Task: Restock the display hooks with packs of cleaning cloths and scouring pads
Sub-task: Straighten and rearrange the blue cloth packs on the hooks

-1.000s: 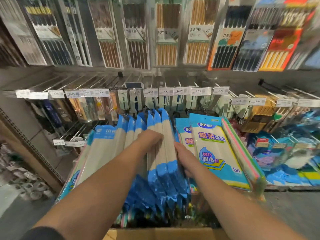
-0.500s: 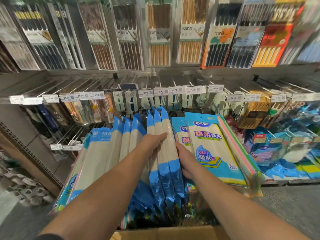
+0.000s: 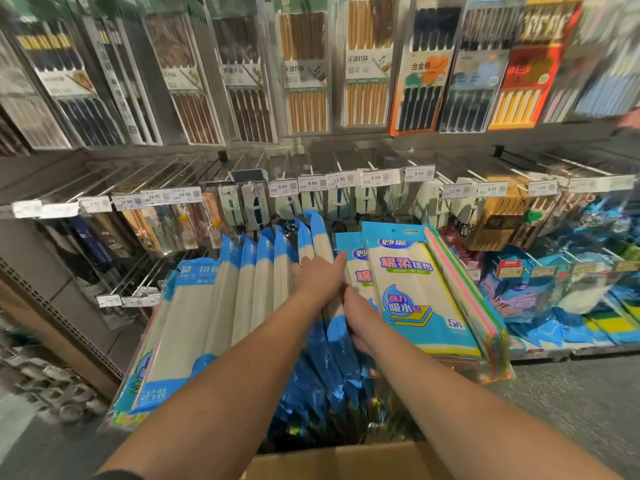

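A fanned row of blue-and-white cleaning cloth packs (image 3: 242,292) hangs from hooks in the middle of the display. My left hand (image 3: 320,277) lies on the rightmost packs of that row with its fingers stretched toward the pack tops. My right hand (image 3: 360,318) grips the lower edge of the same packs from the right, fingers tucked out of sight behind them. Right beside them hangs a light-blue cloth pack with a yellow-and-blue drop picture (image 3: 415,292). Scouring pad packs (image 3: 588,306) in blue, yellow and green fill the lower right.
Chopstick packs (image 3: 367,64) hang on the top row. A rail of price tags (image 3: 343,180) on hooks crosses the middle, with kitchen tools behind. An open cardboard box (image 3: 346,460) sits below my arms. More hooks (image 3: 135,282) stick out at the lower left. Grey floor lies at right.
My left hand has slid up and to the right along the cloth packs with its fingers stretching out. The right hand keeps its hold on the packs' lower edge.
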A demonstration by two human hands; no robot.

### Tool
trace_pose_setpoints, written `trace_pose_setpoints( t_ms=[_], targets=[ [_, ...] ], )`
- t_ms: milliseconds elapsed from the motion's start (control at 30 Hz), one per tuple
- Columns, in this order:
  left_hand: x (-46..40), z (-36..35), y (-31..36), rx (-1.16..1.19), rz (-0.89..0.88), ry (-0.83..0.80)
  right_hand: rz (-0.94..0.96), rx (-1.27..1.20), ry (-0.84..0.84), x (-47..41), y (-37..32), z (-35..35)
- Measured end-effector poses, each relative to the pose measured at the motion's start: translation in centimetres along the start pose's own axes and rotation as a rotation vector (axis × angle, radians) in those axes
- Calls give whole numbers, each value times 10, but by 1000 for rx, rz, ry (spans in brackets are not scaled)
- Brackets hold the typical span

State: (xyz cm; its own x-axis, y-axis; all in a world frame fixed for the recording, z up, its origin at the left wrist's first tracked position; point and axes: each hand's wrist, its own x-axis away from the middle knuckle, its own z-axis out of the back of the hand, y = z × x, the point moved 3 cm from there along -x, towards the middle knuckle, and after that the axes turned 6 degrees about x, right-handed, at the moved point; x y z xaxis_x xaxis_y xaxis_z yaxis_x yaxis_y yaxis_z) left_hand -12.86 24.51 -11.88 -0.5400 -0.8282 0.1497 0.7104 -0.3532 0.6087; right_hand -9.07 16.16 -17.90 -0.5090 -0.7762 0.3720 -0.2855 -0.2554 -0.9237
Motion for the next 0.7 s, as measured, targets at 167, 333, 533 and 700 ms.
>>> trace_pose_setpoints(
  t_ms=[167,333,533,700],
  targets=[
    [2,5,-3,239,218,46,-23,-65,30,5,8,2],
    [-7,6,-1,330,344,-33,-48,-45,55,15,9,-1],
    [13,41,-2,359,162,91,88,118,39,38,-12,-11],
    [57,119,16,604,-126,246,414,335,112,55,-81,4]
  ],
)
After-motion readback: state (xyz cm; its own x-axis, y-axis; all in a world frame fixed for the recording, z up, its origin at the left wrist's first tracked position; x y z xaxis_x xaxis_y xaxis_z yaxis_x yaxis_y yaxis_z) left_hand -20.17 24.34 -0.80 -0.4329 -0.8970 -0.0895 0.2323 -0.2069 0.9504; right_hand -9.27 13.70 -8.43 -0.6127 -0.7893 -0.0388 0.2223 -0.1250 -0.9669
